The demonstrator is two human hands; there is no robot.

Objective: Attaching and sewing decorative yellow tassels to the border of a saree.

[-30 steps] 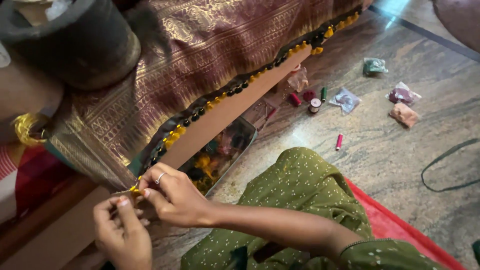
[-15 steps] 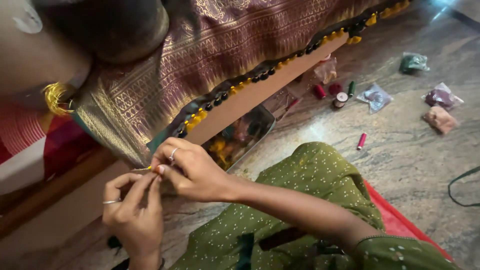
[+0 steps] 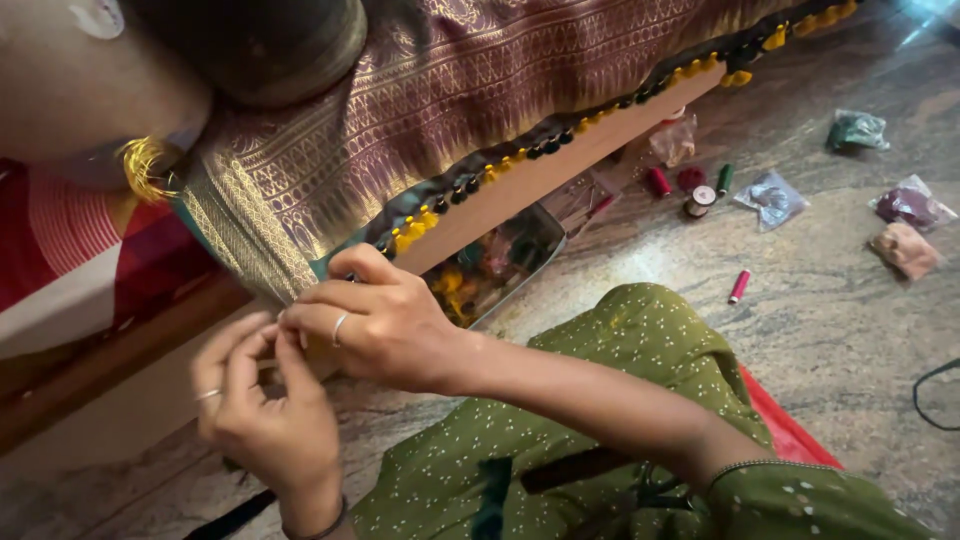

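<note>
The person's two hands meet at the lower left of the frame, right at the bottom edge of a maroon and gold woven cloth (image 3: 420,110). The cloth hangs down over a wooden board (image 3: 560,165) and fills most of the top of the frame. Along its lower edge runs a row of small yellow and black tassels (image 3: 455,195), going from the middle up to the upper right.

The left hand (image 3: 265,420) is lower down, with a ring on one finger. Its thumb and fingers are pinched close together in a narrow grip. What it pinches is too small to see. The right hand (image 3: 385,320) lies just above it and also wears a ring. Its fingers curl in tight at the cloth's edge, touching the left hand's fingertips. Its grip is narrow too, and what is inside cannot be told.

Just right of the hands, on the stone floor (image 3: 830,330), sits a clear box (image 3: 500,260) with colourful bits inside. It lies under the board. The person's knee in green dotted fabric (image 3: 640,340) is in the lower middle.

Farther to the right on the floor lie some thread spools (image 3: 700,195) in red, green and brown. A single pink spool (image 3: 739,286) lies apart from them. Small plastic bags (image 3: 905,225) with coloured stuff lie at the right side. A yellow tuft of thread (image 3: 145,165) shows at the upper left.
</note>
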